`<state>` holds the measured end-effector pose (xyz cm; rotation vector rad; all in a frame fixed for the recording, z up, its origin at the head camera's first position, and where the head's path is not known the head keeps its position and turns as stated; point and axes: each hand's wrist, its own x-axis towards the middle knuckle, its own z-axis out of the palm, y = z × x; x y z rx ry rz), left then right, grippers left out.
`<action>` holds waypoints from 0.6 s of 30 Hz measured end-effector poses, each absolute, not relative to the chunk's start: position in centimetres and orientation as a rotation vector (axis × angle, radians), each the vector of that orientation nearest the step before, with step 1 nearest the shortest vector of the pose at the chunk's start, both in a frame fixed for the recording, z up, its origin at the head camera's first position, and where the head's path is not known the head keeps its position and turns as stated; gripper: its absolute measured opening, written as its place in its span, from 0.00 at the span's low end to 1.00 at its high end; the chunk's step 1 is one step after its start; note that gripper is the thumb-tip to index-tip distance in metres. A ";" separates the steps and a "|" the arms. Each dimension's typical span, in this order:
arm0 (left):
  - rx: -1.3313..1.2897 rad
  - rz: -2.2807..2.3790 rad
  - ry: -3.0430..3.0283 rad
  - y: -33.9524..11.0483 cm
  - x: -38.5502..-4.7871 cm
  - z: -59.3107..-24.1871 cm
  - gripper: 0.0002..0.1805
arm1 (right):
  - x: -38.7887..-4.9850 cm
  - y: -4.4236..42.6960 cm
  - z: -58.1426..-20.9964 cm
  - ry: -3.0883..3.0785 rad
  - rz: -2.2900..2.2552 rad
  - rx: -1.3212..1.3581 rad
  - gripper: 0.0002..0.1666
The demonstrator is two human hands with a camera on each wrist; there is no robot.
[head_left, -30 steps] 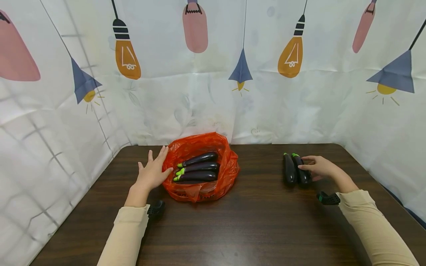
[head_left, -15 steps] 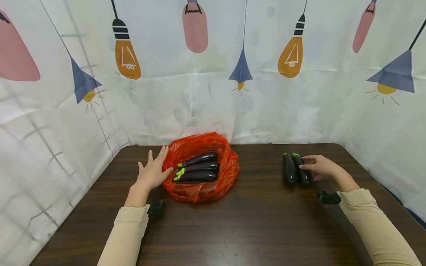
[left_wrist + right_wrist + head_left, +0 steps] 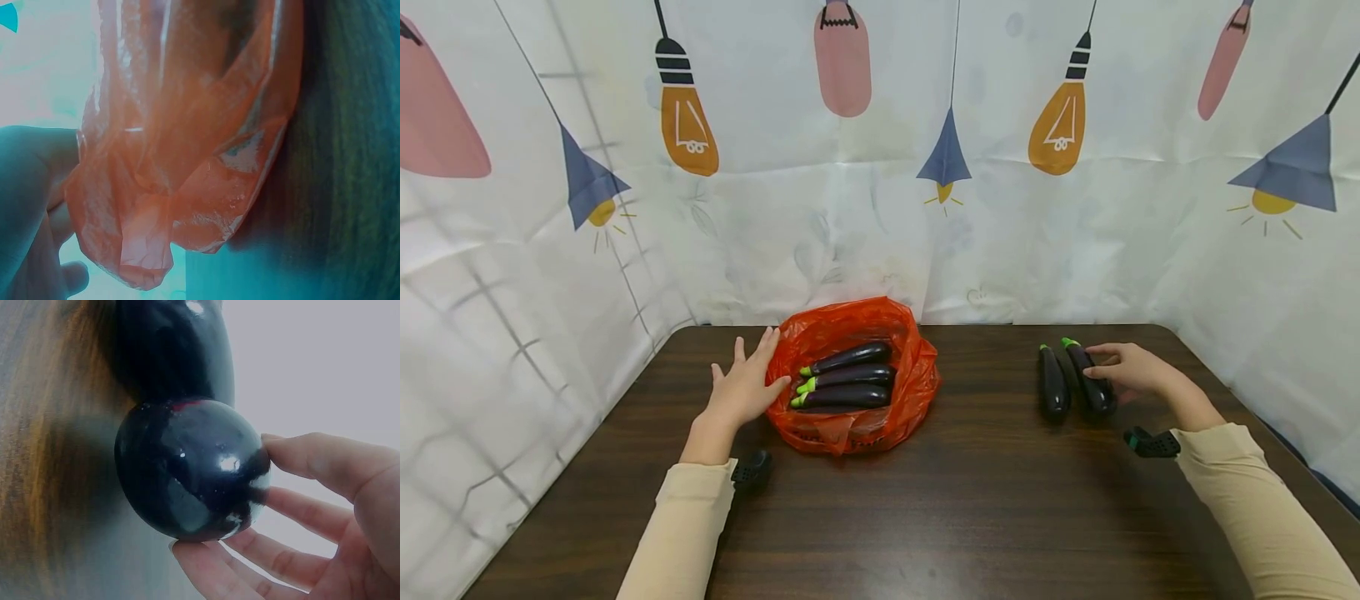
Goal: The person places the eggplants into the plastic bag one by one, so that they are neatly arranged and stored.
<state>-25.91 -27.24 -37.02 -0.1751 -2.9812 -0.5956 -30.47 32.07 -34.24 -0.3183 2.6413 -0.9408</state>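
Observation:
My right hand [image 3: 1131,371] holds the right-hand one of two dark purple eggplants, this eggplant [image 3: 1092,385] slanting a little with its green stem end pointing away. In the right wrist view, thumb and fingers curl around the blunt end of the eggplant [image 3: 187,475]. The other eggplant [image 3: 1054,387] lies just to its left, with a narrow gap between them in the head view. My left hand [image 3: 743,392], fingers spread, is at the left side of a red plastic bag [image 3: 921,379]. That bag stands with its mouth open; three eggplants [image 3: 850,396] lie inside.
Both hands are over a dark wooden table [image 3: 925,517]. A white printed curtain [image 3: 985,250] hangs behind it, close to the back edge. Curtain fabric also runs along the left and right sides.
My right hand has shifted slightly right and away from me with the eggplant, opening a gap between the two. The left hand and the bag stay in place.

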 end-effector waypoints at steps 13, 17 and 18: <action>-0.171 -0.611 -2.986 -27.3 -25.7 -36.9 0.48 | -30.7 30.9 -32.4 2.693 -0.898 -0.393 0.41; -0.174 -0.604 -2.990 -27.5 -25.9 -37.1 0.48 | -30.5 30.4 -32.1 2.698 -0.890 -0.402 0.42; -0.174 -0.601 -2.992 -27.5 -25.9 -37.1 0.48 | -30.4 30.2 -32.0 2.702 -0.888 -0.410 0.42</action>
